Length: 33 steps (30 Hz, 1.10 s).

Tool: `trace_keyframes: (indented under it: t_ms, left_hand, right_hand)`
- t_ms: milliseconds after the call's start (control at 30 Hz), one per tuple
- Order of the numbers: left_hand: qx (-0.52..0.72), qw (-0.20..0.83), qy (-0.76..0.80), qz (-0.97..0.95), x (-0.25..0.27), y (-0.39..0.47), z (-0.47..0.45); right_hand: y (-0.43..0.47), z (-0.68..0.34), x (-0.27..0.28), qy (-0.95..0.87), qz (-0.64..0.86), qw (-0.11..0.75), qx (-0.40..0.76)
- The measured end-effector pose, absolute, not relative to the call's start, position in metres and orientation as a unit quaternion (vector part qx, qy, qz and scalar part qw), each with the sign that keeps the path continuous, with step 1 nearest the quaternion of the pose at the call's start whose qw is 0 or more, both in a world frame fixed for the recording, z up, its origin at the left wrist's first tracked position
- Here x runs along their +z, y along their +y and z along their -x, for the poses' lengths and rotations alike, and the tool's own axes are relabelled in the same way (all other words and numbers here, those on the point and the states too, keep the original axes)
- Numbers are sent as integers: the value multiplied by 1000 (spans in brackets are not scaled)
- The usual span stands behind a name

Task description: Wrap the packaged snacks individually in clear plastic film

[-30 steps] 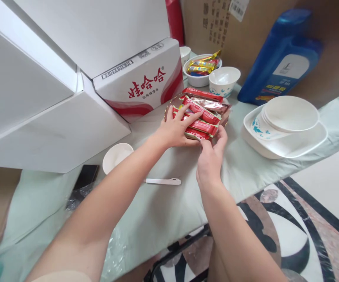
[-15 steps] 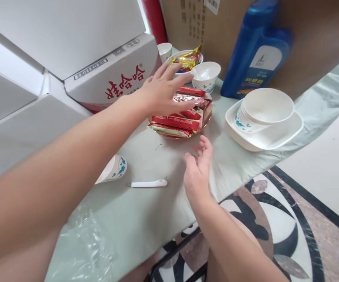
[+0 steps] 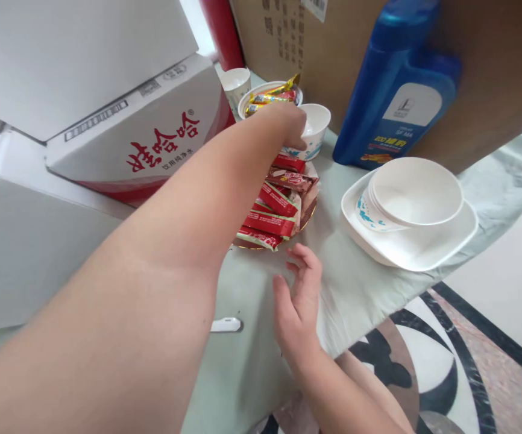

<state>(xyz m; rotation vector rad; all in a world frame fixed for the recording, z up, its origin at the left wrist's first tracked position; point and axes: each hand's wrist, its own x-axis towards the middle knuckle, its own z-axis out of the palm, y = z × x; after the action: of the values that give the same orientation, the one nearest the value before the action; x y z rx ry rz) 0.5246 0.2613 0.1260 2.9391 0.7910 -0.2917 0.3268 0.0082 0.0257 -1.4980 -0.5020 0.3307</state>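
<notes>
My left hand [image 3: 292, 125] reaches across the table with fingers closed at the near left rim of a white paper bowl [image 3: 317, 128] with a blue leaf print; part of the grip is hidden. Just behind it stands another bowl [image 3: 243, 109] filled with yellow-and-red wrapped snacks. Below the left wrist lies a plate [image 3: 308, 217] of red-wrapped snack bars [image 3: 272, 223], partly covered by my forearm. My right hand [image 3: 299, 307] hovers near the table's front edge, empty, thumb and loosely curled fingers apart.
Stacked paper bowls [image 3: 417, 190] sit in a white tray [image 3: 442, 256] at the right. Behind stand a blue bottle [image 3: 392, 102], a brown carton [image 3: 283, 36] and a paper cup [image 3: 236, 81]. White boxes [image 3: 152, 132] line the left. A white-handled tool [image 3: 225, 325] lies half hidden under my forearm.
My left hand has moved from above the red snack bars to the paper bowl behind them, its spread fingers now closed. My right hand stays near the table edge. The view has shifted.
</notes>
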Motion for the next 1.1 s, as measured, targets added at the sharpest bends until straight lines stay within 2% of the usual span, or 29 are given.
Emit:
trace_keyframes:
  t_ms: [100, 300, 433, 533, 600, 700, 833, 933, 1100]
  left_hand:
    - [-145, 43, 255, -955, 112, 285, -527]
    - [-105, 35, 321, -940, 103, 317, -533]
    - [-21, 51, 256, -965, 132, 308, -509]
    - [58, 61, 230, -970, 165, 281, -457]
    - [75, 84, 148, -983, 179, 258, -412]
    - [-40, 95, 23, -994, 177, 225, -348]
    - [-178, 23, 92, -979, 147, 200, -308]
    - [-178, 7, 115, -977, 127, 196, -308]
    - [-96, 25, 123, -987, 111, 199, -323]
  right_hand:
    - [2, -322, 27, -216, 681, 676, 183]
    - [-2, -312, 36, -275, 677, 668, 141]
    - [2, -315, 36, -269, 677, 670, 146]
    - [8, -314, 36, -229, 663, 686, 191]
    - [13, -312, 38, -187, 647, 703, 230]
    - [17, -308, 42, -145, 627, 720, 259]
    - [17, -306, 43, -143, 623, 725, 256]
    - [17, -305, 42, -147, 625, 726, 247]
    - [20, -307, 42, -159, 626, 722, 249]
